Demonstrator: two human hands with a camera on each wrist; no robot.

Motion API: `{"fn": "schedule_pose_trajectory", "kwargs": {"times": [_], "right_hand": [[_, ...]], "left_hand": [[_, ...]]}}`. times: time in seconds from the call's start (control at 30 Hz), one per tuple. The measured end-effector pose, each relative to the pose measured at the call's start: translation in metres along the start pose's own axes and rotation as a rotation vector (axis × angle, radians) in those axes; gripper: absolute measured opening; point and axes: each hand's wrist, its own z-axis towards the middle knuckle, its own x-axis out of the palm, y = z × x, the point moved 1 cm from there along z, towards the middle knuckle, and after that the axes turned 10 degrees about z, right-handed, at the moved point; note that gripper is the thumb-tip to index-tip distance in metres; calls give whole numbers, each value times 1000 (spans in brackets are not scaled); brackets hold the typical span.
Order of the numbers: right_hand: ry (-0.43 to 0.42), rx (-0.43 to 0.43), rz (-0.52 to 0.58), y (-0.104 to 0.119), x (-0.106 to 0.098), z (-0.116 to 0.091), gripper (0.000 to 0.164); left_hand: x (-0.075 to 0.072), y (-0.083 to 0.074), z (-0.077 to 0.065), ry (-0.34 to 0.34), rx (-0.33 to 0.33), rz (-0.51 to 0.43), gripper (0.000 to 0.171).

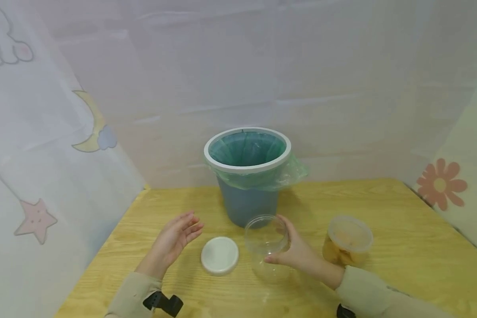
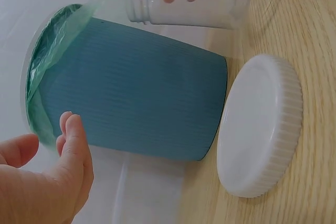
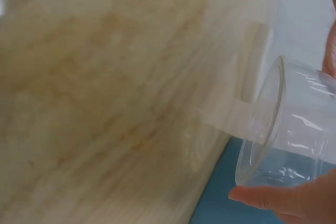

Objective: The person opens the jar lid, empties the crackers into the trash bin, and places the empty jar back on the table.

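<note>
My right hand point(image 1: 296, 254) grips a clear plastic jar point(image 1: 258, 254) around its side, thumb toward the near side and fingers behind. The jar has no lid on it, and nothing shows inside. In the right wrist view, the jar point(image 3: 299, 124) has a fingertip along its wall. My left hand point(image 1: 172, 240) is held apart from everything, fingers loosely bent and palm turned toward the jar. Close to it, a round white lid point(image 1: 220, 255) lies flat on the table; its ribbed edge shows in the left wrist view.
Behind the jar stands a blue trash bin point(image 1: 248, 201) with a white rim and a green bag lining it. To the right is a second clear jar point(image 1: 346, 243) with a translucent lid and orange-tan pieces inside. A printed cloth point(image 1: 238, 66) hangs behind the wooden table point(image 1: 318, 198).
</note>
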Motion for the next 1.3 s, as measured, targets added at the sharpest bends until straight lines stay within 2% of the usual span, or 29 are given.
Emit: {"fn": "schedule_pose_trajectory", "kwargs": {"times": [0.23, 0.37, 0.47, 0.6, 0.77, 0.9, 1.0, 1.1, 1.3], "right_hand": [[60, 25, 18, -10, 11, 1, 114], [78, 16, 10, -13, 13, 6, 114], [130, 15, 15, -15, 13, 8, 115], [199, 8, 8, -19, 14, 9, 120], [197, 39, -48, -15, 13, 10, 129], [177, 73, -109, -9, 8, 6, 131], [151, 98, -117, -2, 0, -3, 126], [138, 130, -71, 8, -10, -14, 115], [124, 93, -49, 24, -31, -28, 91]], "left_hand": [[-2, 3, -6, -13, -5, -16, 48], [2, 5, -6, -12, -9, -49, 38], [6, 6, -7, 1, -14, -58, 34], [8, 5, -9, 14, -11, -33, 36], [7, 4, -13, 7, -10, -30, 42], [7, 2, -14, 3, -10, -41, 39], [9, 1, -15, 3, -11, -53, 33], [13, -1, -15, 11, -8, -57, 29], [26, -4, -18, 40, 4, -55, 25]]}}
